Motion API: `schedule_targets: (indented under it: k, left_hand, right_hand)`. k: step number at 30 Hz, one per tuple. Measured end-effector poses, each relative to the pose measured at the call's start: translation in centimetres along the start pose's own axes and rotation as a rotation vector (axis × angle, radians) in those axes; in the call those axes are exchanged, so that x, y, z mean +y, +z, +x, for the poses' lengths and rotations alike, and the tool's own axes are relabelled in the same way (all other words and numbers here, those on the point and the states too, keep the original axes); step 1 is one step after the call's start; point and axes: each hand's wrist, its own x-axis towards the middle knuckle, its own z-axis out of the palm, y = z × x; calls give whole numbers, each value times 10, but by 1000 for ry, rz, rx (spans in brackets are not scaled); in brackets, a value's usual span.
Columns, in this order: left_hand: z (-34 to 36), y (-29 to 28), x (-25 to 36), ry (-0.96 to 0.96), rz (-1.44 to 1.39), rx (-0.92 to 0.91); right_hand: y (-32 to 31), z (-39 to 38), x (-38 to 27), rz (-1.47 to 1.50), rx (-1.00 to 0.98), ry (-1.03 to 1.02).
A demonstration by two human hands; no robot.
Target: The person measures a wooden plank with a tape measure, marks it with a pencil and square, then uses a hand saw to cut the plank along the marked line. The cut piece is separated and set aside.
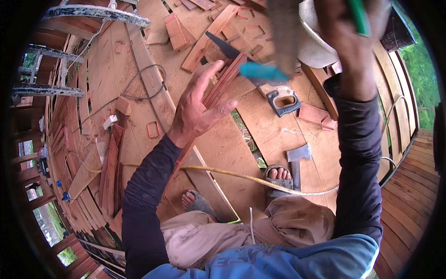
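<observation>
Head view: the left hand (196, 102) is unclosed, fingers spread, over the wooden strips (226, 80) — likely stiff, light and splintery, best taken mid-length by both edges. The raised right hand (348, 39) meets a green thing (358, 17) — too blurred to tell its grip.

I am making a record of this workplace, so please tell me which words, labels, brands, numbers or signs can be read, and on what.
Blue shirt: dark lettering, creased; no whole word is readable.
Green object at the right hand: too blurred to tell.
Handsaw and hatchet: no readable marking.
Elsewhere: none readable.
</observation>
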Motion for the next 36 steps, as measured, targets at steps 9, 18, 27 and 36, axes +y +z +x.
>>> schedule_targets:
  k: [9, 18, 27, 36]
  left_hand:
    - [-116, 17, 15, -503, -295, -509]
    - [-222, 51, 40, -827, -828, -451]
    - [-209, 32, -3, -955, -992, -96]
    - [-231, -5, -74, -1129, -593, -57]
  right_hand:
    - [80, -155, -76, 533, -341, 849]
    - [75, -254, -150, 884, -365, 1606]
    - [100, -287, -173, 811, -699, 1620]
    - [118, -350, -208, 1039, -876, 1698]
